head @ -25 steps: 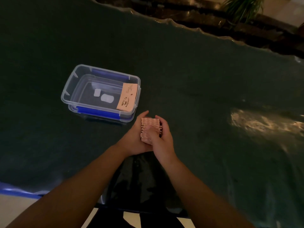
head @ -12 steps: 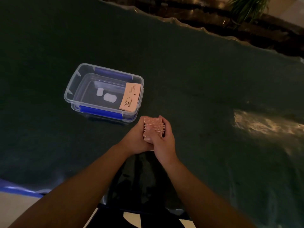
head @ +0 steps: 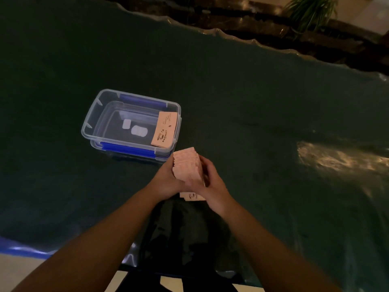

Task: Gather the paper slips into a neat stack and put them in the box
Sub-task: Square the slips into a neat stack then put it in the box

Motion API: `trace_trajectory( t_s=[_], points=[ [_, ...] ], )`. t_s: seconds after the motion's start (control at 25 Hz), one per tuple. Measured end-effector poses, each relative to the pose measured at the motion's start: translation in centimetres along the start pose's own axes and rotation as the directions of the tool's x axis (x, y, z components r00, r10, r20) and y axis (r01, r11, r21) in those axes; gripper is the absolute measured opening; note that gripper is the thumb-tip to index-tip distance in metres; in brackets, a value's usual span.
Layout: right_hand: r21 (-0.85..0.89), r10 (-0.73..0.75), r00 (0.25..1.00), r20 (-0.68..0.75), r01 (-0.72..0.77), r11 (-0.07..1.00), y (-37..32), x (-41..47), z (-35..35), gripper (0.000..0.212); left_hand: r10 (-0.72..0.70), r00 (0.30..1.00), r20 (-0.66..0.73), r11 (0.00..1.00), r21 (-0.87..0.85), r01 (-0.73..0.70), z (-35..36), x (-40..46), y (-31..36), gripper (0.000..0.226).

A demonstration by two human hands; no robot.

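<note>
Left of centre on the desk (head: 252,102), the clear box (head: 95,125) already has one slip (head: 164,129) leaning on its right wall. At centre the left hand (head: 166,179) and right hand (head: 212,182) clasp the stack of slips (head: 186,165). Best to tap its edges flush; some loose slips (head: 192,196) lie beneath.

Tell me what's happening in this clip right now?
A person holds a stack of pink paper slips on edge between the left hand and right hand, just off the clear box. One slip leans inside it; a few slips lie on the table beneath the hands.
</note>
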State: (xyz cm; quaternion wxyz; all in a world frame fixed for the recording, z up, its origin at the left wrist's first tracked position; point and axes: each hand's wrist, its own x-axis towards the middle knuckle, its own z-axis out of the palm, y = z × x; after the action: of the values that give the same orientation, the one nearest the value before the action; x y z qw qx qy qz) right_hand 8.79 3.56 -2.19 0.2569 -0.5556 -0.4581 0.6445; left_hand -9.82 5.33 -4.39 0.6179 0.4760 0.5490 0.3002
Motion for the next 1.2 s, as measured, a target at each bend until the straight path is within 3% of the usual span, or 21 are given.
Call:
trace_trajectory(
  t_s=[0.08,0.2,0.32,0.4,0.48,0.6,0.76,0.96,1.08,1.2],
  points=[
    [0.052,0.027,0.999,0.028,-0.028,0.998,0.7,-1.1,-1.5,0.105,-0.074,0.997,0.035,0.987,-0.144,0.078,0.0,-0.3,0.4,0.099],
    [0.267,0.056,0.996,-0.067,-0.037,0.963,2.2,-2.8,-1.9,0.106,-0.136,0.985,0.110,0.905,-0.390,0.168,1.2,-0.7,0.8,0.080],
    [0.449,0.035,0.994,-0.106,0.016,0.893,3.2,-3.6,-1.4,0.092,-0.101,0.980,0.174,0.876,-0.452,0.170,2.5,-0.6,1.0,0.081],
    [0.471,0.041,0.989,-0.143,0.032,0.881,3.3,-3.8,-1.7,0.088,-0.072,0.982,0.177,0.886,-0.440,0.144,2.6,-0.2,1.1,0.093],
    [0.394,0.030,0.984,-0.175,0.042,0.918,3.5,-4.0,-2.8,0.087,-0.048,0.986,0.162,0.937,-0.335,0.100,2.1,0.1,1.0,0.109],
    [0.188,-0.020,0.984,-0.179,0.055,0.981,4.0,-4.1,-4.6,0.093,-0.017,0.984,0.176,1.000,0.012,0.015,0.9,0.0,0.7,0.096],
    [-0.040,-0.067,0.991,-0.115,0.063,0.997,4.5,-3.4,-5.9,0.107,-0.022,0.996,0.086,0.912,0.409,-0.015,0.9,0.0,0.3,0.098],
    [-0.247,-0.051,0.995,-0.084,0.028,0.969,5.4,-2.3,-5.9,0.117,0.035,0.999,0.012,0.810,0.586,-0.035,1.2,0.5,-1.6,0.117],
    [-0.510,-0.064,0.993,-0.103,0.003,0.860,6.6,-1.7,-5.9,0.119,0.041,0.998,0.038,0.739,0.672,-0.056,1.3,0.8,-2.8,0.133],
    [-0.613,-0.132,0.986,-0.102,0.042,0.789,7.4,-1.4,-5.5,0.119,0.070,0.997,0.030,0.715,0.696,-0.071,1.9,1.0,-3.3,0.139]
  ],
)
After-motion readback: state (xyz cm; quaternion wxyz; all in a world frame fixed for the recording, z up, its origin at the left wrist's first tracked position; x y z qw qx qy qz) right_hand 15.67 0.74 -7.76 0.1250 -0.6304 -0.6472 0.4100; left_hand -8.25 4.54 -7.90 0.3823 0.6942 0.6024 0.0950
